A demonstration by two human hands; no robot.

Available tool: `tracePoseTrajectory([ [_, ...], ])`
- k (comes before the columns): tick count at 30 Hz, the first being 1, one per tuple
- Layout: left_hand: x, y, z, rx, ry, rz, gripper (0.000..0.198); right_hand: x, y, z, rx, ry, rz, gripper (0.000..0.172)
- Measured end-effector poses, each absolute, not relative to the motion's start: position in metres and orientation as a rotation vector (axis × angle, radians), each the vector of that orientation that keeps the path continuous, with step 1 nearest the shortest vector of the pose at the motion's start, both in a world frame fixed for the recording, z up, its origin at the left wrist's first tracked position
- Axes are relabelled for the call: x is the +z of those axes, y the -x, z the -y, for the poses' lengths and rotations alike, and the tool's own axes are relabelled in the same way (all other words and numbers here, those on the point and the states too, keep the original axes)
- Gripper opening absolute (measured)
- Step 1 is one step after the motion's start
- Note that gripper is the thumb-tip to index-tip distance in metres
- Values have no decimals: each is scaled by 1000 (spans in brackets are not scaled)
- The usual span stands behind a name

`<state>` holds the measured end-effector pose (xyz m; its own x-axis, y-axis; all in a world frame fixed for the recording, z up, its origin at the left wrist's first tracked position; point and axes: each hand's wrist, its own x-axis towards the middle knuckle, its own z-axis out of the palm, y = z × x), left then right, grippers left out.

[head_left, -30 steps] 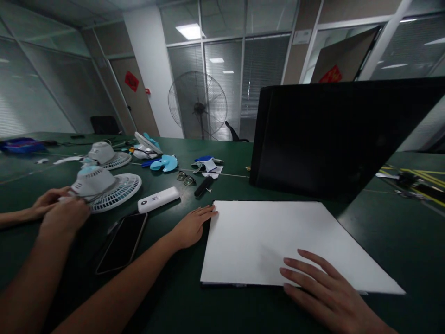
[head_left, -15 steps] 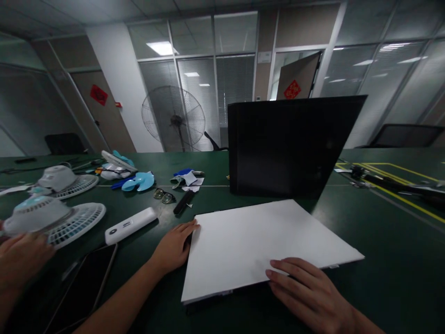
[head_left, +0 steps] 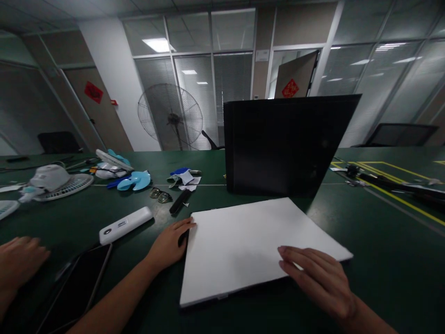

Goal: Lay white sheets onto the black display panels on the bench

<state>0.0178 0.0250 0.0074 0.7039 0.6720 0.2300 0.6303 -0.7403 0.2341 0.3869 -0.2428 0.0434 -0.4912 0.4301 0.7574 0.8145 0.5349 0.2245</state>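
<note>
A flat white panel [head_left: 236,246] with a thin dark edge lies on the green table in front of me. My left hand [head_left: 170,243] grips its left edge, with the fingertips over the rim onto the white face. Over the panel's front right edge is my right hand [head_left: 314,273], raised slightly with its fingers loosely curled. A small gap shows between its fingertips, and I see nothing held there. Just beyond the panel stands a large black screen-like board [head_left: 281,146], upright and leaning.
At the left are another person's hand [head_left: 22,260], a dark phone [head_left: 74,283], a white oblong device [head_left: 127,225] and white fan parts [head_left: 52,181]. Further back lie glasses [head_left: 161,195], a black handle-like object [head_left: 180,202] and blue fan blades [head_left: 135,181]. Cables [head_left: 392,183] lie at the right.
My right hand has lifted from the panel's front edge, its fingers curling. My left hand stays at the left edge. A fan part beside the other person's hand has moved left, mostly out of view.
</note>
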Motion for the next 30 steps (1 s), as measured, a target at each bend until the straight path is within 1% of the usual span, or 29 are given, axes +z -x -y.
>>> tracePoseTrajectory([
  [3,13,-21,-19,422,-2793,-1053,41,39,-403,237,-761,1027,2118,27],
  [5,15,-23,-16,415,-2809,-1047,40,32,-406,235,-620,1109,2175,31],
  [6,16,-24,-15,428,-2816,-1045,40,29,-405,234,-498,1192,2226,38],
  [9,15,-25,-14,453,-2824,-1040,40,20,-397,233,-84,1482,2377,84],
  [10,15,-25,-14,457,-2827,-1038,41,18,-395,233,8,1558,2397,91],
  [11,14,-25,-14,458,-2833,-1038,41,16,-394,232,57,1613,2397,91],
  [13,11,-24,-14,455,-2841,-1054,42,11,-396,229,37,1653,2385,82],
  [16,9,-23,-14,427,-2832,-1088,45,6,-399,224,-220,1522,2403,68],
  [19,5,-23,-16,387,-2822,-1089,49,5,-395,222,-476,1292,2408,45],
  [21,2,-22,-18,374,-2822,-1079,50,8,-389,223,-564,1162,2404,34],
  [22,1,-22,-19,370,-2821,-1072,51,10,-386,224,-582,1104,2412,31],
  [25,0,-19,-21,359,-2793,-1057,50,16,-379,228,-606,964,2441,31],
  [30,1,-12,-21,363,-2723,-1044,64,21,-378,234,-674,935,2429,38],
])
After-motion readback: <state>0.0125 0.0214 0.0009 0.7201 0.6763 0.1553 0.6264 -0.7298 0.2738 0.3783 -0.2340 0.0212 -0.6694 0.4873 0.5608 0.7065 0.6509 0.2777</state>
